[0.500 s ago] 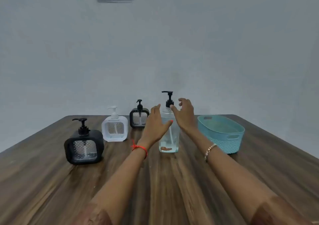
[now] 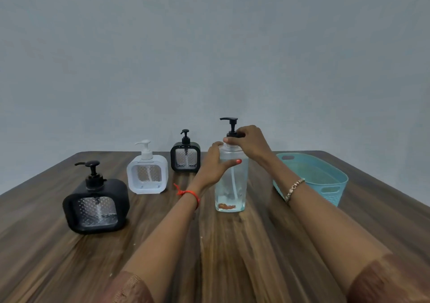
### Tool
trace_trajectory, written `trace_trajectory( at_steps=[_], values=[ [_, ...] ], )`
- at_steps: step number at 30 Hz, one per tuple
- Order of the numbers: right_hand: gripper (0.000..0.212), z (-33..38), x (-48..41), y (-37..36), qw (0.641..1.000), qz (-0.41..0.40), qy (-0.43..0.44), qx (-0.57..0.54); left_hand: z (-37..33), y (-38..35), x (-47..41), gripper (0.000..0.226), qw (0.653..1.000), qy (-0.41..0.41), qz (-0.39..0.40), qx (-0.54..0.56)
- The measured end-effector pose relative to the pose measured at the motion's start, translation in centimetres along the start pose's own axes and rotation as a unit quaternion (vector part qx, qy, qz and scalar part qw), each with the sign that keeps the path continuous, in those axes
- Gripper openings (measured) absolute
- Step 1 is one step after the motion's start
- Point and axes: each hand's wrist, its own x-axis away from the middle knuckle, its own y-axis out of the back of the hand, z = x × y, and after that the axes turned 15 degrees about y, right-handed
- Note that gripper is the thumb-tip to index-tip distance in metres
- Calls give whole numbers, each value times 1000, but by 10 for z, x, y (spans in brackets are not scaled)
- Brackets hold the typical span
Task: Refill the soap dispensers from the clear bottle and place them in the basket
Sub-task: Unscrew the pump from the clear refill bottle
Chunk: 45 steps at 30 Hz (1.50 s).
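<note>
The clear bottle (image 2: 232, 186) is seen standing upright on the wooden table (image 2: 232, 256), roughly at its middle, between the far black dispenser (image 2: 185, 156) and the basket (image 2: 335, 191). Its tall, transparent plastic body with rounded shoulders is filled with a clear liquid; a pale dip tube can be made out inside, and a small orange-brown patch lies at the base. It is topped by a slim black pump (image 2: 230, 124) whose spout is turned to the left. The bottle is held by both hands: the left hand (image 2: 214, 165) is wrapped round its upper body, the thumb laid across the front, and the fingers of the right hand (image 2: 251, 142) are curled round the black collar at the neck. A red thread (image 2: 188, 193) is worn on the left wrist and a beaded bracelet (image 2: 294, 186) on the right; brown sleeves end near the elbows. Three squat, rounded-square dispensers are set in a diagonal row to the left, each with a dimpled clear window in its front: a near black dispenser (image 2: 95, 206) of matt finish, a white dispenser (image 2: 147, 174) with a white pump, and the far black one just beside the left hand. The basket, an oval tub of teal plastic with a woven texture and cut-out handles, is placed to the right, behind the right forearm. The tabletop is marked by a dark, streaked wood grain, and a plain grey wall (image 2: 209, 58) is seen behind.
</note>
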Motion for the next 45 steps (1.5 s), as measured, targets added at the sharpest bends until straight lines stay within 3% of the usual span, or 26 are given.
trace_trajectory(
  at_steps=[6, 9, 12, 14, 18, 24, 29, 35, 40, 45],
  values=[
    [6, -9, -2, 17, 991, 89, 29, -92, 1, 6, -1, 63, 999, -14, 34, 4],
    [25, -18, -4, 21, 977, 115, -5, -180, 0, 7, 0, 62, 999, -13, 39, 11],
    [46, -23, -5, 25, 960, 86, -46, -261, -1, 6, 1, 63, 999, -11, 40, 12],
    [44, -20, -3, 21, 969, 64, -50, -235, 0, 6, 2, 65, 999, -12, 35, 22],
    [46, -8, -5, 7, 999, 22, -11, -44, 2, 5, 5, 66, 998, -22, 39, 40],
    [48, -10, -7, 12, 977, -24, -71, -198, 4, 3, 2, 67, 998, -20, 41, 51],
    [55, -2, -4, 3, 996, -38, -57, -57, 4, 3, 2, 65, 996, -26, 48, 66],
    [49, 2, -7, 16, 982, -31, -91, -163, 5, 2, 1, 67, 997, -23, 47, 58],
    [37, 10, 2, 2, 999, -1, -40, 7, 4, 2, 4, 65, 996, -34, 50, 71],
    [36, 15, -3, 8, 998, -21, -62, -20, 5, 2, 1, 65, 997, -28, 45, 62]
  ],
)
